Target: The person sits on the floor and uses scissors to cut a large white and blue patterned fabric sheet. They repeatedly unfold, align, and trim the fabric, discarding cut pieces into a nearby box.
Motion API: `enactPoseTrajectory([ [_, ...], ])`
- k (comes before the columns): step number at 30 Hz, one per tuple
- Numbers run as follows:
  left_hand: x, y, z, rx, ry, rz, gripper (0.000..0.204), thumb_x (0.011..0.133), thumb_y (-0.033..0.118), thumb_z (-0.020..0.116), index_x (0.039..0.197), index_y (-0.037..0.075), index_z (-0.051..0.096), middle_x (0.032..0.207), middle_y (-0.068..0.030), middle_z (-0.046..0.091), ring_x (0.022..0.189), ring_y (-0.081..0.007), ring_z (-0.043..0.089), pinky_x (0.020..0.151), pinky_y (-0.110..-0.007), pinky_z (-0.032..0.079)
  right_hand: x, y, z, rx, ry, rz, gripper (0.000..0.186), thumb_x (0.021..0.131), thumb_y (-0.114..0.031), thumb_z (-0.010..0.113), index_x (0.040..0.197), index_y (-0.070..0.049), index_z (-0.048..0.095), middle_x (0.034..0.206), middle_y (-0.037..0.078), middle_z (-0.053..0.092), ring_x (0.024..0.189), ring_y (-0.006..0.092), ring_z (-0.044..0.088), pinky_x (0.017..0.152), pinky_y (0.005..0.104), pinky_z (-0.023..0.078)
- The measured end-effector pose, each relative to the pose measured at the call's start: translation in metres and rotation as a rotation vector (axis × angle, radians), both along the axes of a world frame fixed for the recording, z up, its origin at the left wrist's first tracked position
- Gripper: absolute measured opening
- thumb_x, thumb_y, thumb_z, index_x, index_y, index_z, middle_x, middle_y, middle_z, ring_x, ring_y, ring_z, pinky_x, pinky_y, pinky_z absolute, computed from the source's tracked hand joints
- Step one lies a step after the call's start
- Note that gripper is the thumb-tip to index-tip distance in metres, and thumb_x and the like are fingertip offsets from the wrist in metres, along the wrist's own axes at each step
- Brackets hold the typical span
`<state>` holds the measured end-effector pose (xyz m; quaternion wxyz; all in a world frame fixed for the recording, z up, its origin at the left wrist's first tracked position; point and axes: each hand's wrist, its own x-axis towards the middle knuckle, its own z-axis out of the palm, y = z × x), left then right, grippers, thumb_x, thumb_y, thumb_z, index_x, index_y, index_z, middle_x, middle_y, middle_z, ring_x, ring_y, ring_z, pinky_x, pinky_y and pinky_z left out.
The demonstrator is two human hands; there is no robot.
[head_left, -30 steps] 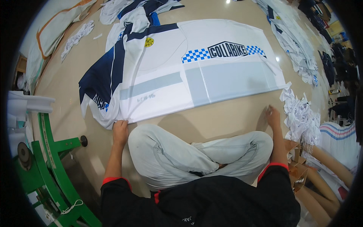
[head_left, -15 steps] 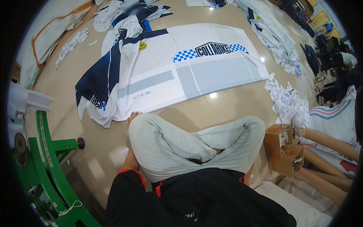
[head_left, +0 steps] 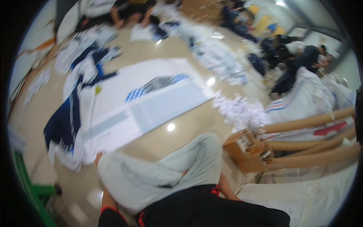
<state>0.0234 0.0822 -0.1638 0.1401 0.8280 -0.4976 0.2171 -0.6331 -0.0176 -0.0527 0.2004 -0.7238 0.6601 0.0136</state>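
Before my crossed legs, a large white cloth panel (head_left: 113, 130) with grey blocks, blue checks and a dark printed badge lies spread on the floor. A navy and white jersey piece (head_left: 65, 123) overlaps its left side. My left hand (head_left: 99, 157) rests beside my left knee at the panel's near edge. Only its fingers show past the knee; they look stretched out and hold nothing I can see, though the picture is blurred. On the right, my forearm (head_left: 228, 187) runs down beside my thigh, and the leg hides my right hand.
White cloth scraps (head_left: 242, 111) and an open cardboard box (head_left: 245, 151) lie to the right, next to long cardboard tubes (head_left: 314, 142) and a big white sack (head_left: 302, 96). A green metal frame (head_left: 28, 185) stands at the left. A person (head_left: 132, 13) sits at the back.
My view has swung right and up, so the cloth appears further left and lower. More of the room's back and right, with people, has come into view. My left hand stays by the knee.
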Motion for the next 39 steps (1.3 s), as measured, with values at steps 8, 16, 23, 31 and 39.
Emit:
enactPoseTrajectory([
  [8,-0.010,-0.007,0.018,0.068,0.017,0.009,0.050,0.097,0.034,0.052,0.142,0.012,0.051,0.145,-0.0098,0.049,0.143,-0.0270,0.038,0.116,-0.047,0.026,0.029,-0.020,0.005,-0.025,-0.028,-0.258,0.048,0.090,-0.017,0.063,0.131,0.004,0.050,0.106,0.028,0.067,0.097,0.0439,0.066,0.084,0.0501,0.051],
  [16,-0.010,0.004,0.016,0.089,0.007,0.059,0.053,0.096,0.033,0.052,0.144,0.011,0.048,0.148,-0.0116,0.047,0.144,-0.0287,0.035,0.117,-0.048,0.024,0.017,-0.090,0.034,0.414,-0.883,-0.499,0.040,0.090,-0.012,0.059,0.129,-0.004,0.062,0.073,0.003,0.062,0.054,0.0148,0.055,0.048,0.0307,0.044],
  [23,-0.015,0.012,0.012,0.088,0.027,0.104,0.056,0.096,0.033,0.053,0.146,0.010,0.045,0.150,-0.0132,0.044,0.146,-0.0301,0.032,0.118,-0.050,0.023,0.081,-0.194,0.194,0.187,-1.448,-0.272,0.034,0.101,-0.041,0.054,0.110,-0.009,0.063,0.087,0.004,0.064,0.067,0.0163,0.061,0.057,0.0308,0.050],
  [31,-0.049,0.014,0.088,0.192,0.441,0.151,0.067,0.092,0.035,0.056,0.149,0.006,0.038,0.155,-0.0198,0.034,0.148,-0.0366,0.024,0.121,-0.054,0.015,0.226,-0.148,0.170,1.202,-1.334,-0.140,0.054,0.098,-0.064,0.045,0.132,-0.022,0.051,0.105,0.009,0.061,0.081,0.0245,0.059,0.074,0.0402,0.050],
  [39,-0.040,0.013,0.074,0.208,0.411,0.007,0.064,0.093,0.033,0.053,0.148,0.003,0.040,0.156,-0.0203,0.033,0.150,-0.0352,0.022,0.122,-0.055,0.012,0.295,-0.128,0.096,1.404,-0.724,-0.177,0.055,0.089,-0.066,0.061,0.124,-0.024,0.053,0.099,0.003,0.057,0.076,0.0171,0.054,0.067,0.0339,0.048],
])
